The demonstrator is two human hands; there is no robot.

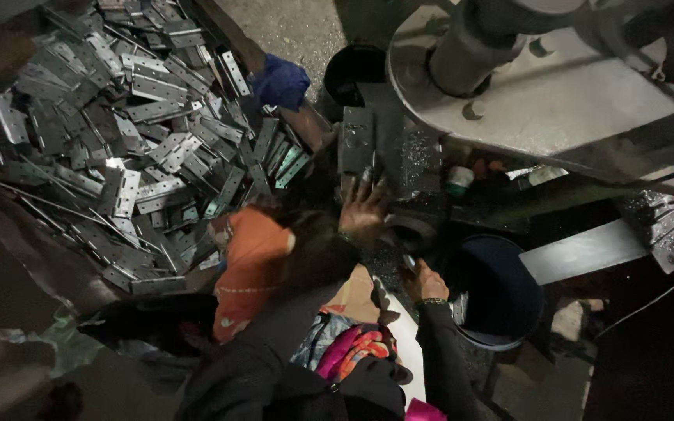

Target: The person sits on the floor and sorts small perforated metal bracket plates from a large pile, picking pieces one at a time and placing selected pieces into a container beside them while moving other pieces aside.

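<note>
Dim workshop, light falling mainly on the upper right. Bare concrete floor [290, 27] visible at top centre. A grey machine table [555, 101] with a thick round column [470, 54] fills the upper right; a dark blue bucket [501, 292] stands below it, and a blue rag [281, 82] lies beside a black tub [352, 70].

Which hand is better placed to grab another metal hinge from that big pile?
Probably the left hand: it lies nearer the pile of metal hinges. The right hand sits farther off, beside the dark bucket.
</note>
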